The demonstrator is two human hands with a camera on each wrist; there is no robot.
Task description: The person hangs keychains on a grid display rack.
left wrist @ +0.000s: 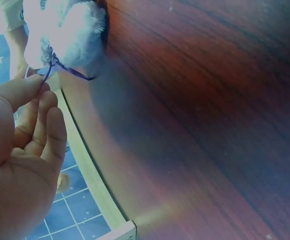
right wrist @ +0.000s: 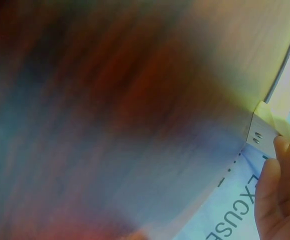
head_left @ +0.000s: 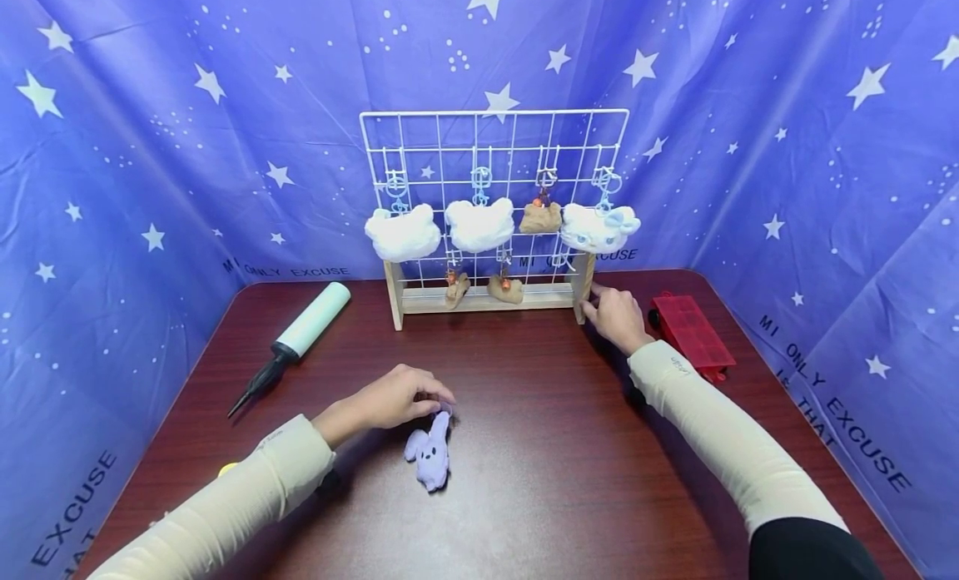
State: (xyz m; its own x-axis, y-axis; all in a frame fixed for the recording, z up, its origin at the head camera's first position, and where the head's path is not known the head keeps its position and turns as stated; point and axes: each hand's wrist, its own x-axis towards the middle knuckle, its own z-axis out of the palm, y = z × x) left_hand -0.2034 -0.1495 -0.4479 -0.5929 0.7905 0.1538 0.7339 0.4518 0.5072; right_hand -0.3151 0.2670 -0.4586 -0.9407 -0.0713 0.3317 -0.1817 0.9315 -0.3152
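In the head view, my left hand (head_left: 397,399) pinches the cord of a small purple plush bunny (head_left: 431,462) keychain above the front middle of the table. The left wrist view shows thumb and fingertips closed on the thin purple cord (left wrist: 47,76), with the fluffy plush hanging beyond. At the right end of a white wire display rack (head_left: 494,151), my right hand (head_left: 618,318) grips the wooden side post (head_left: 586,282). White plush heads (head_left: 479,224) hang on the rack's hooks, along with small brown plush charms (head_left: 541,219). The right wrist view is partly blurred.
A pale green hand pump (head_left: 316,320) with a black nozzle lies at the left. To the right, beyond my right forearm, is a red transparent box (head_left: 691,332). Something yellow (head_left: 227,469) shows partly behind my left forearm. Starry blue curtains surround the table.
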